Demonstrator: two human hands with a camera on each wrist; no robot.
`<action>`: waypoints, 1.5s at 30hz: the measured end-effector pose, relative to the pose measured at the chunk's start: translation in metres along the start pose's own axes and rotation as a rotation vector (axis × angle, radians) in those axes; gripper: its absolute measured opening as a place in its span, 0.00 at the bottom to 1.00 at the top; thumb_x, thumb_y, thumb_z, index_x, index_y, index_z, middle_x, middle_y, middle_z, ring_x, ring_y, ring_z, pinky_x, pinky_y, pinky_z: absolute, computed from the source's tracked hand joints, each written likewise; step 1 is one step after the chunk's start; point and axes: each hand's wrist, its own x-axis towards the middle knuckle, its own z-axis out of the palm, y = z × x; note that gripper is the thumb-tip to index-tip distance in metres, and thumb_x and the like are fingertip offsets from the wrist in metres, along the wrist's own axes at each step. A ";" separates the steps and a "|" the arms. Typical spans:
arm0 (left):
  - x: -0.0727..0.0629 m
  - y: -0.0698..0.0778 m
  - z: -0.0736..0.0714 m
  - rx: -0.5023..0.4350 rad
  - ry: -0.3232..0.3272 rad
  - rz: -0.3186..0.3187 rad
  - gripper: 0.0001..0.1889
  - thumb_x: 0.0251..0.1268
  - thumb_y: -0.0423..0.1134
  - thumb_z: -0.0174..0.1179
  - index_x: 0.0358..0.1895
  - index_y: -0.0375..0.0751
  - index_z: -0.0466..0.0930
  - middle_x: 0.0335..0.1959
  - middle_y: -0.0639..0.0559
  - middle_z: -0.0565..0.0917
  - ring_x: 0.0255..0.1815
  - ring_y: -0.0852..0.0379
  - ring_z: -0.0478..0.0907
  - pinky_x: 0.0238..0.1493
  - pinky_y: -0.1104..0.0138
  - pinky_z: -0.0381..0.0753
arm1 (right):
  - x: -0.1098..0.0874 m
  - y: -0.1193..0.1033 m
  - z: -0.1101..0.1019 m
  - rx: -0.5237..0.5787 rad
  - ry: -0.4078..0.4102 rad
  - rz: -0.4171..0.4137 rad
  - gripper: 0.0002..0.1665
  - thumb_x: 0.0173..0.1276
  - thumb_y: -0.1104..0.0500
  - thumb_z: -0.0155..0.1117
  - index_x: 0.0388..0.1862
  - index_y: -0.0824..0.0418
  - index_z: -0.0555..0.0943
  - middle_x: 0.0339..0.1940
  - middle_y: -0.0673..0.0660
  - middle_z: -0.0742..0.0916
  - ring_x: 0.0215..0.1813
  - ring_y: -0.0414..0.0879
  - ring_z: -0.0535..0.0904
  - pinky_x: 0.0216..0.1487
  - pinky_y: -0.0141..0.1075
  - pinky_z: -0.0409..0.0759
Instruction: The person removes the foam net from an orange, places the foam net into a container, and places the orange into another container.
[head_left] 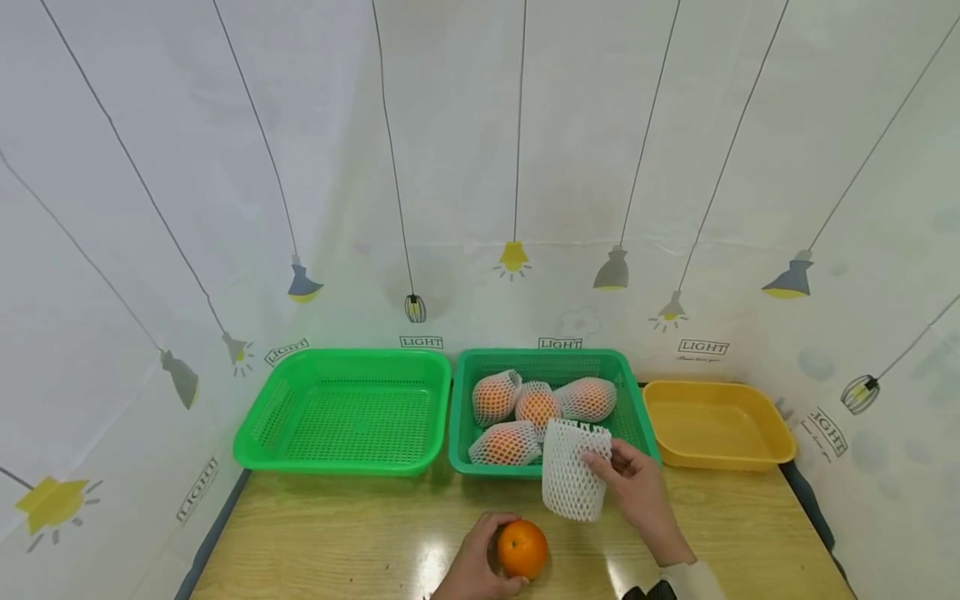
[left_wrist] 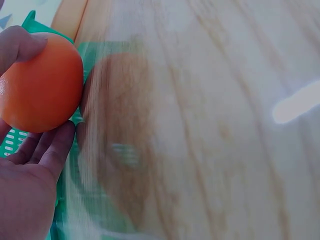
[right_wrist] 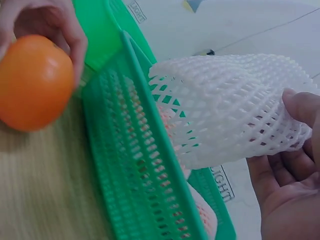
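Note:
My left hand [head_left: 477,562] grips an orange [head_left: 522,549] at the table's front, thumb and fingers on opposite sides of it. The left wrist view shows the same orange [left_wrist: 45,85] close up, low over the wood. My right hand [head_left: 641,492] pinches a white foam net sleeve [head_left: 576,471] by one end, holding it up in front of the dark green basket [head_left: 495,471]. In the right wrist view the net sleeve [right_wrist: 225,107] looks hollow, its free end gaping toward the orange. Several fruits in foam nets [head_left: 537,406] lie inside that basket.
A bright green basket [head_left: 341,468] stands at the left, with nothing seen in it. At the right is a shallow yellow tray [head_left: 720,458]. A wall sheet printed with lamps [head_left: 465,167] rises behind and on both sides of the wooden table [head_left: 337,533].

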 end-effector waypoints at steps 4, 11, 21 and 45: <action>0.000 0.000 0.000 -0.019 -0.009 -0.013 0.40 0.55 0.45 0.77 0.72 0.45 0.69 0.65 0.52 0.75 0.63 0.61 0.76 0.63 0.66 0.78 | 0.014 -0.005 -0.020 -0.071 0.018 0.021 0.26 0.71 0.49 0.70 0.59 0.65 0.82 0.41 0.49 0.89 0.41 0.35 0.82 0.43 0.27 0.83; 0.000 -0.001 0.000 -0.060 -0.017 -0.048 0.40 0.55 0.45 0.77 0.72 0.47 0.69 0.66 0.51 0.74 0.63 0.61 0.76 0.62 0.68 0.79 | 0.035 -0.008 -0.053 -0.214 0.058 0.085 0.37 0.70 0.40 0.68 0.67 0.64 0.79 0.50 0.55 0.90 0.41 0.32 0.81 0.44 0.23 0.83; -0.001 0.000 0.000 -0.056 -0.011 -0.081 0.41 0.54 0.45 0.77 0.72 0.48 0.69 0.66 0.53 0.74 0.64 0.61 0.75 0.65 0.67 0.76 | 0.062 -0.008 -0.096 -0.341 0.039 0.110 0.46 0.70 0.30 0.60 0.75 0.61 0.73 0.66 0.64 0.84 0.47 0.26 0.78 0.47 0.18 0.78; -0.002 0.004 0.002 -0.043 0.006 -0.108 0.41 0.52 0.44 0.78 0.71 0.51 0.70 0.65 0.56 0.74 0.65 0.60 0.75 0.65 0.67 0.75 | 0.125 0.031 -0.185 -0.400 -0.066 0.111 0.49 0.74 0.32 0.56 0.75 0.69 0.69 0.54 0.48 0.86 0.44 0.27 0.80 0.45 0.25 0.83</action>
